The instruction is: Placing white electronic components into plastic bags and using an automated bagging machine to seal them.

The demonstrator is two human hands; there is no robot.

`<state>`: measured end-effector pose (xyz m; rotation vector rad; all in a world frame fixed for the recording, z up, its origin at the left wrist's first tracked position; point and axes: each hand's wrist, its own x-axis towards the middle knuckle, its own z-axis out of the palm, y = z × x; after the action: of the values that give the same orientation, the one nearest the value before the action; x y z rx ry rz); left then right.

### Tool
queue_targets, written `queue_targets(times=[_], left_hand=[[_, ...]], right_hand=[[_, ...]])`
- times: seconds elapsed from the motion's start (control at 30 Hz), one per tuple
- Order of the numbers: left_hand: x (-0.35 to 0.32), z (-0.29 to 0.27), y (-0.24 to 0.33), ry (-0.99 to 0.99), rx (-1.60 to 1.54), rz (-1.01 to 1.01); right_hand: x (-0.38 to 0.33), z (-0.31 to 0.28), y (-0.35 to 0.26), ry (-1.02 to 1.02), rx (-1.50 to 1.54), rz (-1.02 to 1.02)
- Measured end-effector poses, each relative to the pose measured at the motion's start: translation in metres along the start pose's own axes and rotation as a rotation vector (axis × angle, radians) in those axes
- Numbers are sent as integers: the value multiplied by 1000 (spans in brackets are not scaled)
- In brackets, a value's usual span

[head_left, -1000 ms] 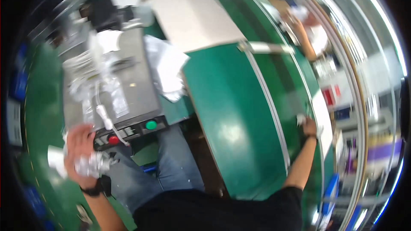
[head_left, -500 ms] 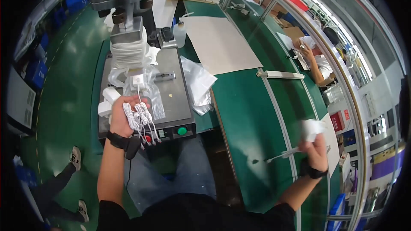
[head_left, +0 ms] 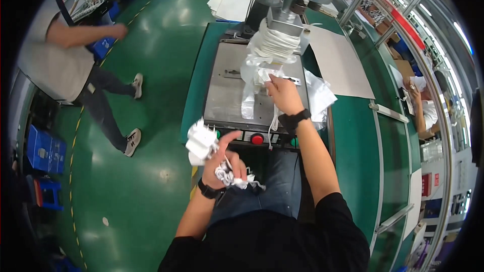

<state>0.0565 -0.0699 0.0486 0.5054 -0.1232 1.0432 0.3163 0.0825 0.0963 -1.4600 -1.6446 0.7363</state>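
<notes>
My left hand (head_left: 222, 168) is closed around bundled white cables (head_left: 233, 175), with its thumb stretched out. Several white plug adapters (head_left: 201, 140) with metal pins stick out beyond that hand, in front of the machine's near left corner. My right hand (head_left: 285, 95) reaches over the metal work plate (head_left: 224, 98) and pinches a white adapter (head_left: 265, 75) below the press head (head_left: 286, 20). White cloth-like wrapping (head_left: 275, 43) and clear plastic film hang around the head. A white cable (head_left: 275, 121) drops from beside my right hand over the plate's front edge.
A red button (head_left: 257, 139) and green buttons sit on the machine's front panel. Clear plastic bags (head_left: 318, 95) lie right of the plate. Beyond is a green bench with a beige sheet (head_left: 338, 60). At left, a person (head_left: 65, 55) is on the green floor.
The view has swung left. My right hand has come from the right-hand bench to the press head. My left hand has drawn back off the plate, still holding its adapters and cables.
</notes>
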Motion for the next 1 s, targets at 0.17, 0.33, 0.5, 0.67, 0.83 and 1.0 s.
queue_targets(times=[0.17, 0.33, 0.5, 0.67, 0.83, 1.0], left_hand=[[-57, -28, 9, 331, 265, -93], [-93, -57, 6, 504, 482, 61], [-76, -62, 18, 514, 605, 20], [-35, -72, 22, 464, 683, 76], [-7, -80, 18, 616, 986, 153], [-3, -102, 21, 556, 1087, 153]], right_hand=[[24, 38, 11, 130, -867, -123], [13, 43, -17, 118, -899, -14], [5, 27, -13, 43, -835, -25], [-3, -14, 14, 147, -645, -389], [-123, -39, 22, 368, -109, 144], [-193, 6, 56, 407, 198, 213]])
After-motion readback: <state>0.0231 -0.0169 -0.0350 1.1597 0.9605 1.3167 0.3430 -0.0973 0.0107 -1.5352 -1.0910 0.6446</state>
